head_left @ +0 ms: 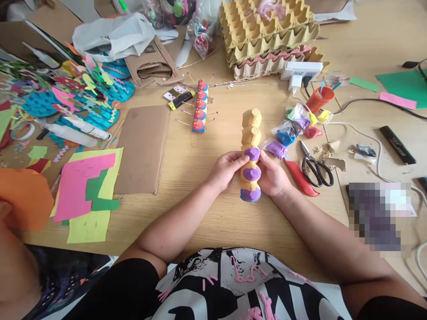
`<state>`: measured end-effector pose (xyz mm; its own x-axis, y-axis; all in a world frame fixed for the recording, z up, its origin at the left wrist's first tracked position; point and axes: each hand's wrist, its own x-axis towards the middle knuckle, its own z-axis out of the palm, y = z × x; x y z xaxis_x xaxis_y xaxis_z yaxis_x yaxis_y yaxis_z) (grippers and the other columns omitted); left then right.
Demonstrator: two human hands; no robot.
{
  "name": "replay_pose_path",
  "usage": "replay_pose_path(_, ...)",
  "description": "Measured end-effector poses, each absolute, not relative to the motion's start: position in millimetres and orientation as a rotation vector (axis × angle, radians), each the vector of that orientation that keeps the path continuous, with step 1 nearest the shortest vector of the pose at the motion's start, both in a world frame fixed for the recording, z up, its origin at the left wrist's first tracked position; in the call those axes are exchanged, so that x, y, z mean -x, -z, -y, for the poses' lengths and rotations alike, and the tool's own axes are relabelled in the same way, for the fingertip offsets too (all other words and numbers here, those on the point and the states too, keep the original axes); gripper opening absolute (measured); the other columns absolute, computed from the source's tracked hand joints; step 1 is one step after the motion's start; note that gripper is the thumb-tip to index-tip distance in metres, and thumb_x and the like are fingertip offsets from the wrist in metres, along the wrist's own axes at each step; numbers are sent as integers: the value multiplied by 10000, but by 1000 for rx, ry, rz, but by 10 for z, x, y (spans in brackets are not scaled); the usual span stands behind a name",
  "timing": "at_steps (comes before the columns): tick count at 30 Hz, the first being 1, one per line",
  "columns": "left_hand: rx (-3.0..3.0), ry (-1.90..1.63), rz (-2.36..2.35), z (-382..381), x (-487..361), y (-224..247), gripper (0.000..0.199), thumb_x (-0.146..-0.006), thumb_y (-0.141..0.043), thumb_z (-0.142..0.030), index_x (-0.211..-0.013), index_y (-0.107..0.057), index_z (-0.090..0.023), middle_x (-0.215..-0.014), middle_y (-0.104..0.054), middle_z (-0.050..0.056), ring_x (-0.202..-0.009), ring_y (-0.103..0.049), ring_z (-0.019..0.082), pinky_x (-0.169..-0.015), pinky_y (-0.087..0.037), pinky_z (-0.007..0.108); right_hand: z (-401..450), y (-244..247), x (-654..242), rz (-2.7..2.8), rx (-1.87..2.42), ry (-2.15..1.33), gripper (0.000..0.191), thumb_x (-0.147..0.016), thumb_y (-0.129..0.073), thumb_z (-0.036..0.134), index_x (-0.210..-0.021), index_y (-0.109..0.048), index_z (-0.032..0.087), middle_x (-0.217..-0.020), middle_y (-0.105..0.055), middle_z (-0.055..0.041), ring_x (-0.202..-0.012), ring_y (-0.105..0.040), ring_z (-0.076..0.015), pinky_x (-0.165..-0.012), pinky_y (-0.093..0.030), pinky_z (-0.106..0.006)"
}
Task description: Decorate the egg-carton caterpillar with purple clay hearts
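Observation:
Upright over the table, a strip of egg carton bumps [251, 126] is coated in yellow-orange, with purple clay on the three nearest bumps and blue along the lowest edge. My left hand [228, 169] pinches its left side near the middle. On the opposite side, my right hand [271, 173] grips it with the thumb by the upper purple patch. Beyond my left hand stands a similar strip [200, 106] in red and blue, with small faces and purple-tipped sticks. Bags of coloured clay [276, 149], black-handled scissors [316, 166] and a red cutter-like tool [302, 178] lie beside my right hand.
Stacked egg trays [267, 44] and a white power strip [302, 69] stand at the back. A cardboard sheet [142, 149], coloured papers [90, 186] and glue bottles [66, 133] lie left. An orange cup [319, 98] and cables are right. Another person's arm [16, 262] reaches in lower left.

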<state>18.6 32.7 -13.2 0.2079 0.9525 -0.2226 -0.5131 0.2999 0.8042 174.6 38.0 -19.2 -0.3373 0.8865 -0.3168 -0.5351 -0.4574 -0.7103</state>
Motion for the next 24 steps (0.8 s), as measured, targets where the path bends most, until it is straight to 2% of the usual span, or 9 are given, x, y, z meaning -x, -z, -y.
replay_pose_path(4, -647, -1153, -829, -328, -186, 148, 496, -608, -1061, -548, -859, -836, -183, -878, -835, 8, -807, -737, 137, -812, -552, 284, -366, 169, -1741, 642, 871, -1934, 300, -862, -836, 570, -982, -702, 330, -964, -779, 5, -979, -731, -256, -980, -644, -461)
replay_pose_path(11, -674, -1192, -820, -324, -178, 132, 479, -629, -1054, -536, -817, -812, -168, -788, -788, -8, -701, -663, 94, -675, -482, 247, -356, 159, -1734, 671, 860, -1977, 323, -866, -819, 600, -984, -718, 317, -967, -787, -11, -1037, -738, -275, -962, -627, -470)
replay_pose_path(16, -665, -1159, -782, -323, -149, 139, 496, -633, -1053, -547, -840, -804, -171, -792, -775, -5, -703, -671, 102, -692, -507, 252, -352, 154, -1725, 728, 880, -1958, 329, -892, -780, 634, -981, -705, 325, -1004, -796, -21, -1076, -744, -291, -937, -610, -487)
replay_pose_path(20, -670, -1126, -757, -320, -118, 174, 484, -715, -995, -597, -901, -824, -185, -874, -805, 23, -758, -713, 135, -739, -543, 282, -348, 132, -1723, 729, 885, -1981, 346, -892, -772, 652, -996, -707, 328, -1033, -798, -23, -1097, -740, -295, -958, -598, -499)
replay_pose_path(24, -653, -1150, -789, -321, -120, 188, 440, -715, -1009, -544, -877, -821, -181, -855, -804, 18, -747, -706, 135, -724, -535, 282, -345, 130, -1720, 696, 894, -1988, 306, -883, -792, 612, -948, -706, 325, -980, -776, -4, -1063, -732, -271, -977, -587, -465)
